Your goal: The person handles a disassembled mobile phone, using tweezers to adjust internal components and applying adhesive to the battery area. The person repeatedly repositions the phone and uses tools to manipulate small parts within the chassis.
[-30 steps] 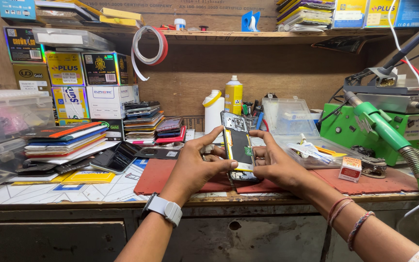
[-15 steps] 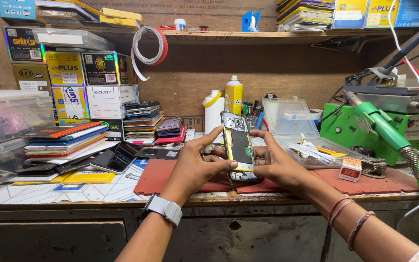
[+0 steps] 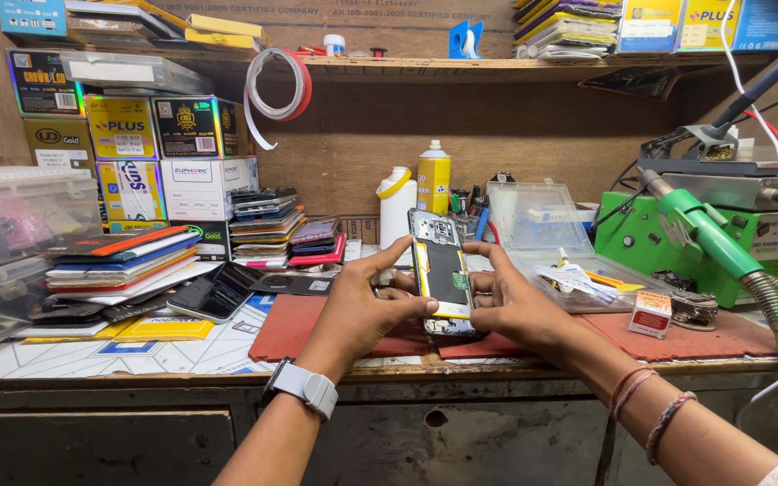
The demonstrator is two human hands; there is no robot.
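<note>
Red mat (image 3: 317,328) beneath both hands: left hand (image 3: 357,310) and right hand (image 3: 515,306) fingers closed on the edges of an opened phone (image 3: 441,274) held upright between them, white bottle (image 3: 396,209) behind.

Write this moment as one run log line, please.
left hand: grips opened phone | right hand: grips same phone | phone: upright, above red mat
</note>
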